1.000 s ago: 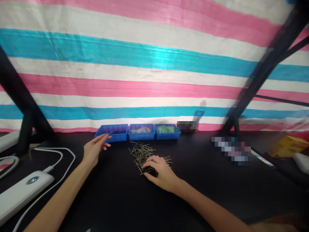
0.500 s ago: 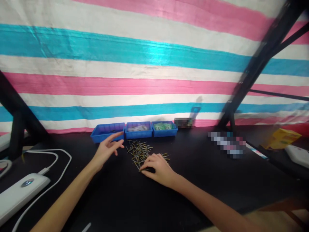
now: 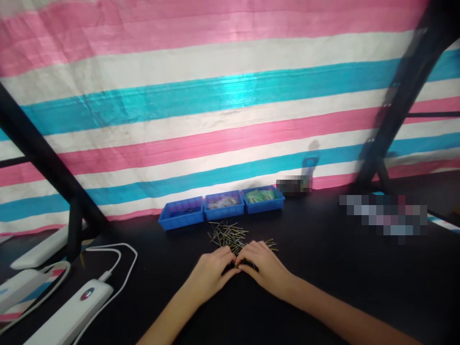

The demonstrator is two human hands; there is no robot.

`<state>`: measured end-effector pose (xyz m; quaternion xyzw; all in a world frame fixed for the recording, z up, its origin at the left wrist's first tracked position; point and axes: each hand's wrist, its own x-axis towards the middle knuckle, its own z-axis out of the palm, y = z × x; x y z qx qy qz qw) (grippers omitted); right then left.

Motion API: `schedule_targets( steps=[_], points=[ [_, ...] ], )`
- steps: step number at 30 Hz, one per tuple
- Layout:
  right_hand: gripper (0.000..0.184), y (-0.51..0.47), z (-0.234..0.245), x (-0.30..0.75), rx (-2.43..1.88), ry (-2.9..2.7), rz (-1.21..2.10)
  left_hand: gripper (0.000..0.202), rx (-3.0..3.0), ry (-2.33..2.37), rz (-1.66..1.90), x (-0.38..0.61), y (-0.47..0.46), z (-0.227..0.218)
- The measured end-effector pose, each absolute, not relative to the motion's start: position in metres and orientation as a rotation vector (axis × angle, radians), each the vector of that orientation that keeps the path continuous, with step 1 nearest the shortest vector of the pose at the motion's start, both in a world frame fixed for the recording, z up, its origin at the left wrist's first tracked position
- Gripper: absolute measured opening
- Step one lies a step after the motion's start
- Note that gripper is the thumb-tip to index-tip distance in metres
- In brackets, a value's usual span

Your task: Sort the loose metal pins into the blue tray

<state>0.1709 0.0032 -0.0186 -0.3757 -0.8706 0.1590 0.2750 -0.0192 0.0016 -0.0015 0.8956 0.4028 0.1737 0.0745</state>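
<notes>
Pins (image 3: 228, 234), thin, gold-and-dark, lie heaped loosely just beyond the fingertips. Left hand (image 3: 212, 273) and right hand (image 3: 266, 268) meet at heap's near edge, fingers curled; grip cannot be told.

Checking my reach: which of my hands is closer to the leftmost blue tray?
Left. The left hand rests at the near edge of the pin pile, in front and slightly right of the leftmost blue tray; the right hand lies further right.

Loose pile of thin pins (image 3: 230, 235)
</notes>
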Motion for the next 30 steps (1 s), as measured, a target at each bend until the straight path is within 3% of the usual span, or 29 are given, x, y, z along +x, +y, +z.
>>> schedule_targets(
  steps=[18,30],
  points=[
    [0.004,0.001,-0.022,0.166,-1.001,-2.051,0.551,0.014,2.743,1.304,0.701,-0.019,-0.002,-0.004],
    [0.012,0.004,-0.031,0.169,-0.740,-1.991,0.502,0.031,2.454,1.166,0.963,-0.016,-0.008,-0.001]
  ],
)
